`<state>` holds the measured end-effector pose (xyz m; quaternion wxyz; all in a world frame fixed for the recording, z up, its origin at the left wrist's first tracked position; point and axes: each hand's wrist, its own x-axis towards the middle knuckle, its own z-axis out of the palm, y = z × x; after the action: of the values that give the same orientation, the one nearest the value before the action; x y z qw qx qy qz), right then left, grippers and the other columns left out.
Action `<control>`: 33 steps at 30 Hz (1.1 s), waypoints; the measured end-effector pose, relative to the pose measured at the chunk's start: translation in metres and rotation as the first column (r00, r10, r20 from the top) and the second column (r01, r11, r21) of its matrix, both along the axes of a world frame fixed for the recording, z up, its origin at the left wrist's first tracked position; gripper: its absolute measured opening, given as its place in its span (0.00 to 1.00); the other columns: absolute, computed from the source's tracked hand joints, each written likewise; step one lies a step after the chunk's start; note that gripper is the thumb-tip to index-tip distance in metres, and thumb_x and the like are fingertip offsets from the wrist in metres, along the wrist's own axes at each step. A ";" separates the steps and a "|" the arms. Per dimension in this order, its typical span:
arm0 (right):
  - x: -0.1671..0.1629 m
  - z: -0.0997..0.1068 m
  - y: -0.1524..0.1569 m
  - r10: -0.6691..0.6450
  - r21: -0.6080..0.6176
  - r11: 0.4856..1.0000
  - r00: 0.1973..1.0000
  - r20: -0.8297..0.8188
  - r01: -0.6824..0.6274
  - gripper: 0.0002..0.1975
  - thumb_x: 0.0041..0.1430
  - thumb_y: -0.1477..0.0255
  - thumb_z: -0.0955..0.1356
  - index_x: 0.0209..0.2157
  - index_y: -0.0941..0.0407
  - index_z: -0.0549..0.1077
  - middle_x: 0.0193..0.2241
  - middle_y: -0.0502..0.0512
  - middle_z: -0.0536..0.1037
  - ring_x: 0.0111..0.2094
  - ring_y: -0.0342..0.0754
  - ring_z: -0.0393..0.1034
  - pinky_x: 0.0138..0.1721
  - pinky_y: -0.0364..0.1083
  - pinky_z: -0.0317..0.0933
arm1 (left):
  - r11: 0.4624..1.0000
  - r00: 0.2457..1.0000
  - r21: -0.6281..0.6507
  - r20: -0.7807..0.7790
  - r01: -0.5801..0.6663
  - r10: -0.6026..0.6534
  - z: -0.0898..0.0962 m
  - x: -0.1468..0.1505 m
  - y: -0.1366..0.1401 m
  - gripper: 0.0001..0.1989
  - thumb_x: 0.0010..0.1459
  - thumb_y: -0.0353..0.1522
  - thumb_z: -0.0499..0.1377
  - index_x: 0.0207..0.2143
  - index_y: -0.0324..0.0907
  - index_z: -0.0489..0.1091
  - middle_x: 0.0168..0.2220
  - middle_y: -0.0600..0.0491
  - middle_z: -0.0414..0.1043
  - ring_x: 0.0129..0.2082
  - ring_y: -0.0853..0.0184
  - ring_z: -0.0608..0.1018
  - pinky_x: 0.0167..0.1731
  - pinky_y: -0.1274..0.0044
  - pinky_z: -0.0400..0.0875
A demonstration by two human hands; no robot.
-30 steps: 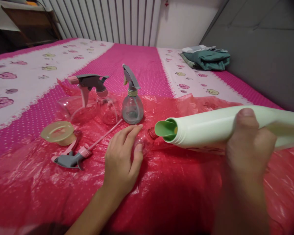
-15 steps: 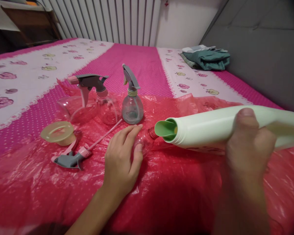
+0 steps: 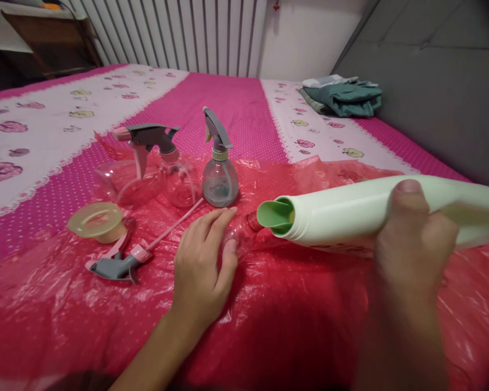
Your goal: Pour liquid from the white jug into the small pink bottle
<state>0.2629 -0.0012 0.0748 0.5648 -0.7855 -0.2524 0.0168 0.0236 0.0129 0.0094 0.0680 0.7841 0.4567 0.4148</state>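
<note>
My left hand (image 3: pixel 204 260) is wrapped round a small clear spray bottle (image 3: pixel 242 236), tilted so its open neck points right. My right hand (image 3: pixel 411 239) grips a large pale green jug (image 3: pixel 350 209) by its handle, tipped nearly level. The jug's green pouring spout (image 3: pixel 274 213) is right at the neck of the clear bottle. Whether liquid is flowing I cannot tell. Left of my left hand lies a grey and pink spray head (image 3: pixel 120 266) with its pink tube.
Behind stand a round spray bottle with a grey head (image 3: pixel 220 179) and a pink-nozzled spray bottle (image 3: pixel 179 182). A yellowish funnel (image 3: pixel 95 221) lies to the left. Red plastic sheeting (image 3: pixel 118 331) covers the bed. Folded clothes (image 3: pixel 342 98) lie at the back right.
</note>
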 end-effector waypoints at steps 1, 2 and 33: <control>0.000 0.000 0.000 -0.006 0.000 1.000 1.000 0.000 0.006 0.36 0.48 0.35 0.62 0.34 0.56 0.72 0.33 0.63 0.77 0.39 0.59 0.73 0.42 0.59 0.65 | 1.000 1.000 -0.004 0.000 -0.001 0.001 0.000 0.000 0.000 0.20 0.78 0.36 0.48 0.65 0.44 0.68 0.61 0.44 0.76 0.60 0.52 0.78 0.59 0.58 0.72; 0.000 0.001 -0.001 -0.002 -0.005 1.000 1.000 -0.006 0.002 0.36 0.48 0.35 0.62 0.34 0.56 0.72 0.32 0.63 0.77 0.39 0.59 0.73 0.42 0.59 0.65 | 1.000 1.000 -0.007 -0.001 -0.001 0.001 0.000 0.000 0.000 0.20 0.78 0.35 0.48 0.66 0.44 0.68 0.61 0.44 0.76 0.60 0.52 0.78 0.59 0.58 0.72; 0.002 -0.001 0.001 -0.005 -0.017 1.000 1.000 -0.020 0.005 0.37 0.48 0.34 0.62 0.36 0.55 0.72 0.35 0.63 0.79 0.41 0.60 0.74 0.43 0.59 0.65 | 1.000 1.000 0.011 -0.004 0.000 0.000 -0.001 0.000 0.000 0.21 0.79 0.36 0.47 0.66 0.42 0.69 0.61 0.43 0.76 0.60 0.53 0.77 0.60 0.59 0.71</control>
<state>0.2645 0.0002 0.0734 0.5608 -0.7905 -0.2447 0.0251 0.0234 0.0129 0.0087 0.0627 0.7853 0.4547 0.4156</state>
